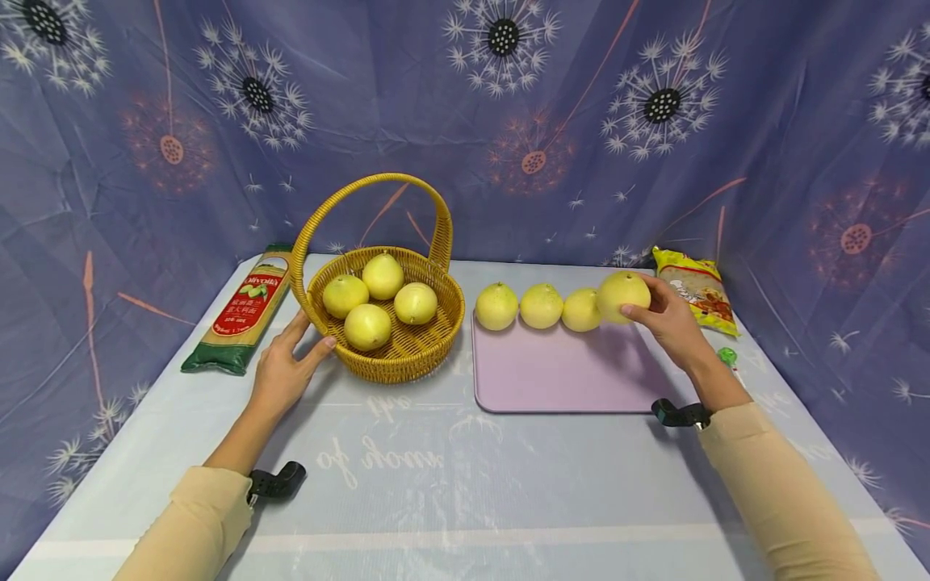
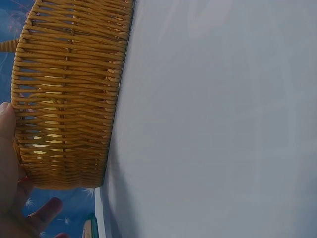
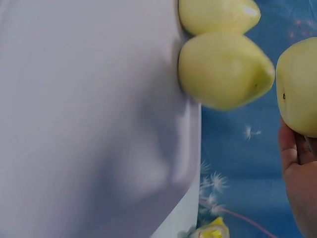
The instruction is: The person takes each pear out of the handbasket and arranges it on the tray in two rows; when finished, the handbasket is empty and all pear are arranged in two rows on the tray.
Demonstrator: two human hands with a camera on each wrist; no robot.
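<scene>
My right hand (image 1: 672, 323) holds a pale yellow pomelo (image 1: 622, 296) above the back right of the lilac tray (image 1: 567, 379). Fingers and palm support this fruit (image 3: 301, 89) in the right wrist view. Three more pomelos (image 1: 541, 306) line the tray's back edge, to the left of the held one. My left hand (image 1: 283, 367) touches the left side of a yellow wicker basket (image 1: 395, 367), its thumb at the rim and its fingers spread along the outside. Several pomelos (image 1: 367, 327) lie inside. Through the weave of the basket (image 2: 69, 94), bits of fruit show in the left wrist view.
A green and red pasta packet (image 1: 247, 307) lies left of the basket. Behind my right hand is a yellow food packet (image 1: 697, 290), with a green-topped lollipop (image 1: 727, 356) nearer. The basket's tall handle (image 1: 378, 179) arches upward. A dandelion-print curtain (image 1: 407, 97) encloses the table.
</scene>
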